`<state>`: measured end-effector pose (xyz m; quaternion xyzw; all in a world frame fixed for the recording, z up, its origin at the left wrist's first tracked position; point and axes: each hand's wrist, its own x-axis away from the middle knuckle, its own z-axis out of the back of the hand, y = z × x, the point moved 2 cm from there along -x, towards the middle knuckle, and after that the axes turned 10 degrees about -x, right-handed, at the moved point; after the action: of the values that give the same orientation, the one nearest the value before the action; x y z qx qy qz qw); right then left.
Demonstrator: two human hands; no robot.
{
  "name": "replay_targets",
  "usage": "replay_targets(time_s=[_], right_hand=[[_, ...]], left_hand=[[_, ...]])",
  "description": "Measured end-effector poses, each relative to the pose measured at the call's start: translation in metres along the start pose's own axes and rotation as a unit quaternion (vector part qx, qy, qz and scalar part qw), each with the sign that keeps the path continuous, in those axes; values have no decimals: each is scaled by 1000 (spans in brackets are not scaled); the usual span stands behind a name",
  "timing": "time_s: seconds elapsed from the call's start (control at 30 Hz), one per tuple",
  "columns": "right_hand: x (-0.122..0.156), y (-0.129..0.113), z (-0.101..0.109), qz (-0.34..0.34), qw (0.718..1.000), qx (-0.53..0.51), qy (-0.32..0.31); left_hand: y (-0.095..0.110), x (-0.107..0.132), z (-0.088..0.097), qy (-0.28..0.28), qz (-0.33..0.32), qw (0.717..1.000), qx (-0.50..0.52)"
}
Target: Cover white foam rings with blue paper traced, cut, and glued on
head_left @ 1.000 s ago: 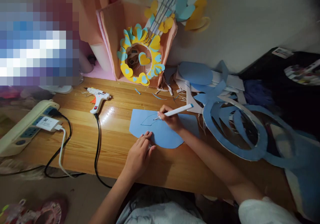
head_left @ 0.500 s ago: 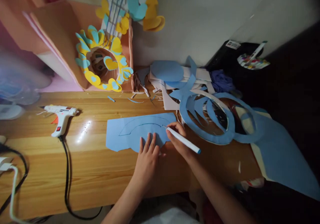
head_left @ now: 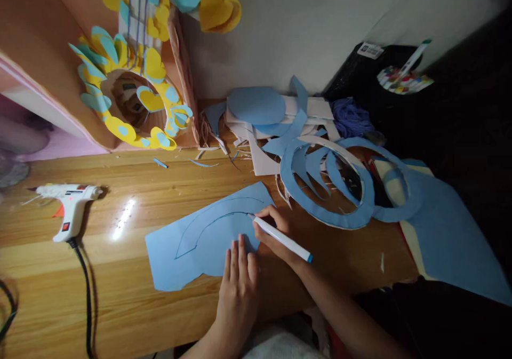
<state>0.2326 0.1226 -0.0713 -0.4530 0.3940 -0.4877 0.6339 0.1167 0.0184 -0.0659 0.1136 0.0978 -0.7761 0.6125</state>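
Directly under left fingers lies blue sheet.

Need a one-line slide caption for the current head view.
The left hand rests on a blue sheet as the right hand holds a white pen at its curved outline.

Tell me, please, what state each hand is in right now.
Left hand: open, fingers resting on the blue sheet.
Right hand: closed around the white marker.

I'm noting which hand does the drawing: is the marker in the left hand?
No, the marker is in the right hand, while the left hand rests partly on the blue sheet.
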Motion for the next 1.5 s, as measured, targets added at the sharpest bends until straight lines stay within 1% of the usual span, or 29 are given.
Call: replay_targets(time_s=[0.07, 0.23, 0.43, 0.67, 0.83, 0.97, 1.03, 1.07, 1.13, 1.17, 1.23, 1.27, 1.3, 1.37, 1.43, 1.5], right_hand=[[0, -2, 0, 4, 1000, 9, 1], [0, -2, 1, -3, 1000, 10, 12], [0, 1, 2, -17, 997, 0, 74], [-2, 4, 7, 24, 987, 59, 145], [-4, 7, 9, 17, 983, 43, 180], [-5, 3, 12, 30, 981, 34, 190], [-4, -2, 17, 37, 979, 13, 199], [-2, -4, 18, 34, 979, -5, 202], [3, -11, 20, 13, 981, -57, 186], [6, -15, 18, -2, 983, -86, 160], [13, -24, 12, -23, 986, -143, 82], [17, -29, 9, -25, 985, -166, 44], [20, -34, 5, -24, 983, -179, 13], [25, -42, -1, -22, 982, -186, -25], [28, -46, -4, -20, 983, -180, -41], [30, -49, -6, -22, 981, -183, -52]], left_hand=[[1, -4, 4, 1, -1, 1000, -27], [0, -11, 12, 15, -20, 998, -52], [0, -13, 13, 21, -33, 997, -69], [0, -12, 13, 8, -43, 996, -78], [2, -12, 11, 13, -52, 995, -80], [-1, -11, 12, 20, -35, 998, -53], [-8, -12, 14, 21, -14, 1000, 2], [-13, -13, 15, 14, 7, 999, 42], [-26, -17, 17, -14, 66, 988, 137], [-33, -19, 17, -30, 100, 977, 185], [-44, -23, 17, -58, 159, 949, 267], [-48, -25, 17, -68, 179, 934, 300], [-51, -27, 17, -78, 191, 921, 330], [-53, -28, 18, -90, 204, 897, 381], [-51, -26, 19, -92, 195, 878, 427], [-46, -24, 21, -86, 179, 867, 457]])
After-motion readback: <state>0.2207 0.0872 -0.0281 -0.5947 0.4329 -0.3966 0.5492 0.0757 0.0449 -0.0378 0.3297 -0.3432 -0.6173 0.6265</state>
